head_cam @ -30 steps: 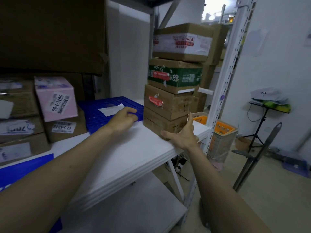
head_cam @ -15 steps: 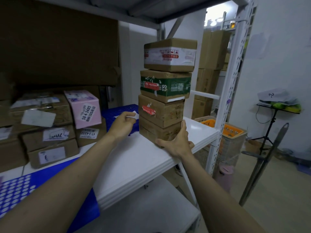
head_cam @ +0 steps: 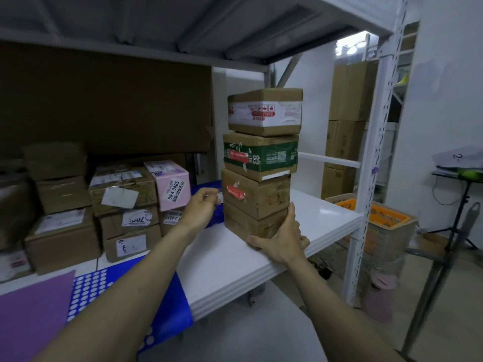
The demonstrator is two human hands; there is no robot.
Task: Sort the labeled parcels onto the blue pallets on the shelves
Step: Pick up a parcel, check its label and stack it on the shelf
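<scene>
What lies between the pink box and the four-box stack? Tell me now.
In the head view, the left hand reaches into that gap, in front of a strip of blue pallet, between the pink box and the stack.

A stack of four parcels (head_cam: pixel 260 163) stands near the front edge of the white shelf (head_cam: pixel 321 218), its top box close under the upper shelf (head_cam: pixel 183 27). To its right, bare shelf runs to the white upright (head_cam: pixel 366 194). To its left, a gap separates it from the pink box (head_cam: pixel 171 184) and the brown cartons (head_cam: pixel 78 212) crowding the back. The right hand (head_cam: pixel 281 241) presses the stack's lower front corner; the left hand (head_cam: pixel 201 207) sits in the gap.
</scene>
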